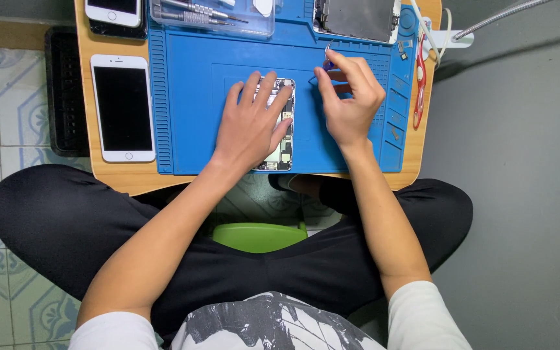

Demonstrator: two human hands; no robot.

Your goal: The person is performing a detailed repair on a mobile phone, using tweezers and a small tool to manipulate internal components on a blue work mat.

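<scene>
Left hand (252, 123) spread flat, pinning opened phone (284, 139) on mat (196, 97); right hand (348, 97) pinching tweezers (327, 57); fragile, probably light, best held by edges.

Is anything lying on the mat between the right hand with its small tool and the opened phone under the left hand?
Nothing visible does. The left hand lies flat on the opened phone. The right hand pinches a small tool just beside the phone's top corner, with only bare blue mat between them. The red tweezers lie off at the mat's far edge.
</scene>
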